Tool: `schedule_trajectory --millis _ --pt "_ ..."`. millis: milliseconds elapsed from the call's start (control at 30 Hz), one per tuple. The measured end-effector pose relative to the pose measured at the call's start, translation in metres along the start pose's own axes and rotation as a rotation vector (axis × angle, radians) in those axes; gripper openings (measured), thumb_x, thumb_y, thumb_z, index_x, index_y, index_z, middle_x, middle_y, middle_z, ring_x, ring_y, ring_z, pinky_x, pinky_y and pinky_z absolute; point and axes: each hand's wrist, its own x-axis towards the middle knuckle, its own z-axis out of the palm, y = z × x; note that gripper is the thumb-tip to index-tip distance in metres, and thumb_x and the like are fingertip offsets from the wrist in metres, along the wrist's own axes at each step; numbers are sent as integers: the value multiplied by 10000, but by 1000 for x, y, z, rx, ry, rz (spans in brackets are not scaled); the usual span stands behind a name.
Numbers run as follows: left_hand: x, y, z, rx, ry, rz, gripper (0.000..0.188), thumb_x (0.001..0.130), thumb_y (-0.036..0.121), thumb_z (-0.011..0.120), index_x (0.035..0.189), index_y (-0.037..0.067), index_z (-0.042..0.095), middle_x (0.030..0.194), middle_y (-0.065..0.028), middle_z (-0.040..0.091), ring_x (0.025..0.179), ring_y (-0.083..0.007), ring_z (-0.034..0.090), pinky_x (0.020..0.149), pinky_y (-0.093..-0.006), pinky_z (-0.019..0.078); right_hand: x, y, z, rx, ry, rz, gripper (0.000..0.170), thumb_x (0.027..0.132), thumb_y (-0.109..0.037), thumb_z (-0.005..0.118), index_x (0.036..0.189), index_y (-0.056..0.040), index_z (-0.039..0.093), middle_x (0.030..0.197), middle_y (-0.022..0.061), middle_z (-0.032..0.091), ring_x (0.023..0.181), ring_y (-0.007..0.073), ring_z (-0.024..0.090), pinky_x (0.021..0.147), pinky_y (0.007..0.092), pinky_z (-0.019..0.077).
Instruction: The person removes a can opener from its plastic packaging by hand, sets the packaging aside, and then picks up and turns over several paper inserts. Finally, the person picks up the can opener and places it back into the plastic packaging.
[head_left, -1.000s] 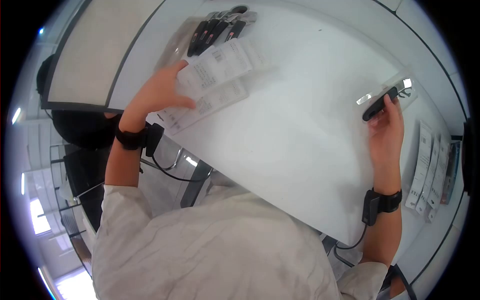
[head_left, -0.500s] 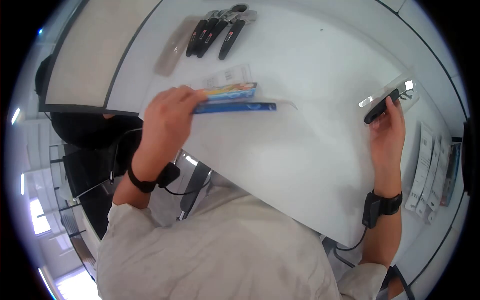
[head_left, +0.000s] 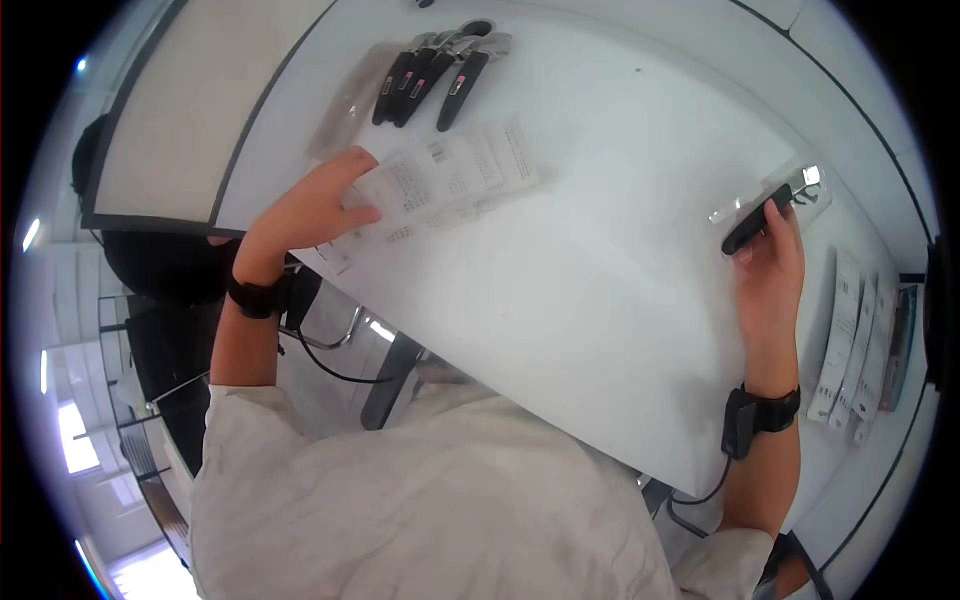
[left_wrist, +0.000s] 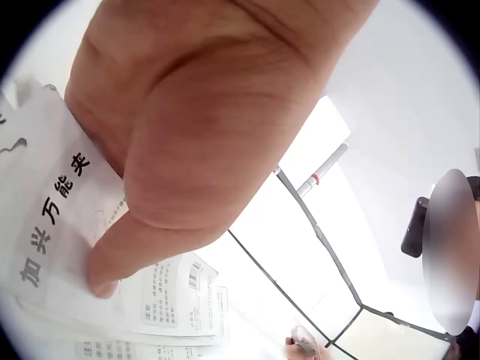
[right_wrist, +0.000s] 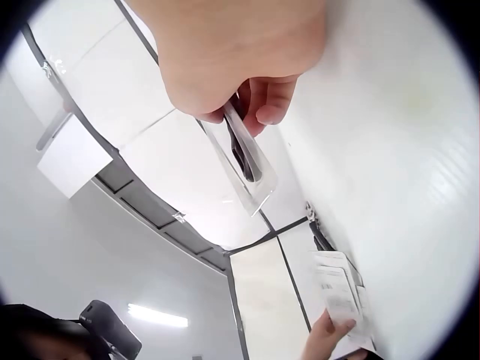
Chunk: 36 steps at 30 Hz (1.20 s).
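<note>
My left hand (head_left: pixel 310 205) grips several flat printed packs (head_left: pixel 450 175) near the table's left edge, their text backs facing up. In the left wrist view the thumb lies on a white header (left_wrist: pixel 52 217) with large black characters, while the other fingers are mostly hidden. Over on the right, my right hand (head_left: pixel 770 280) holds a black-handled tool (head_left: pixel 757 222) with a shiny metal head, in a clear plastic pack. The right wrist view shows the clear sleeve (right_wrist: pixel 259 176) sticking out past the fingers.
Several black-handled metal tools (head_left: pixel 462 92) lie together at the back left, beside a brownish clear wrapper (head_left: pixel 350 95). A row of printed packs (head_left: pixel 842 335) sits at the right. The white table (head_left: pixel 570 300) has a slanting front edge, close to my body.
My left hand first turned the packs on edge, showing their blue sides, then laid them back with the text up. My right hand keeps hold of the packed tool, nearly still.
</note>
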Motion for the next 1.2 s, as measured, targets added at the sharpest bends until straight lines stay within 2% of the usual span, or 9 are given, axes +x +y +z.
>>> schedule_trajectory --millis 300,367,500,633,867,967,1000,1100,1200 --pt "1 36 -5 -3 -77 -142 416 855 78 741 1225 -22 580 1127 -225 671 1067 -361 640 910 -396 511 -3 1 4 -1 45 -22 334 1031 -191 602 1334 -51 579 1000 2 649 778 64 573 609 216 415" --pt "-6 64 -14 -50 86 -289 392 840 36 735 1202 7 586 1097 -226 677 1026 -364 654 875 -391 521 -1 2 3 -1 50 -25 314 1032 -197 599 1311 -55 584 976 -1 650 749 62 566 589 214 404" --pt "-16 72 -4 98 386 49 449 857 -48 664 1277 85 578 1161 -163 665 1030 -364 650 861 -399 534 -1 2 3 -2 35 -30 306 1026 -192 603 1302 -61 585 970 0 648 740 64 565 588 213 404" --pt "-10 78 15 247 143 0 387 868 -52 630 1231 75 588 1125 -135 625 1020 -366 618 824 -450 514 -2 -1 7 -2 51 -22 321 1013 -184 621 1300 -46 590 950 -5 635 732 65 557 585 216 410" --pt "-1 58 24 215 269 -11 263 913 -7 643 1170 34 604 869 -107 704 802 -344 676 720 -423 517 -11 -8 25 -587 -28 31 734 968 -198 701 1546 42 317 766 59 638 505 89 516 439 243 377" --pt "-1 58 20 -412 502 -19 266 955 23 620 1219 -8 607 1023 -112 745 920 -248 723 794 -363 546 -15 -7 30 -685 -78 36 727 964 -137 694 1561 -7 300 819 94 680 518 101 547 428 244 381" --pt "1 66 23 -732 599 -15 298 973 30 580 1257 -58 603 1212 -172 715 1077 -233 703 926 -359 546 -16 -5 31 -684 -92 27 713 966 -133 690 1558 -13 310 833 95 687 524 102 554 427 244 377" --pt "5 89 16 -1006 661 236 338 942 1 559 1268 -75 604 1308 -231 663 1158 -316 682 1016 -409 525 -17 -6 34 -690 -109 21 687 970 -127 683 1548 -21 327 853 91 694 534 104 566 425 242 374" --pt "18 85 31 -1066 623 283 377 919 -1 503 1275 -79 597 1350 -252 633 1257 -351 624 1083 -443 473 -17 -6 32 -688 -109 28 667 976 -125 676 1542 -26 337 866 84 697 536 104 565 430 242 375"
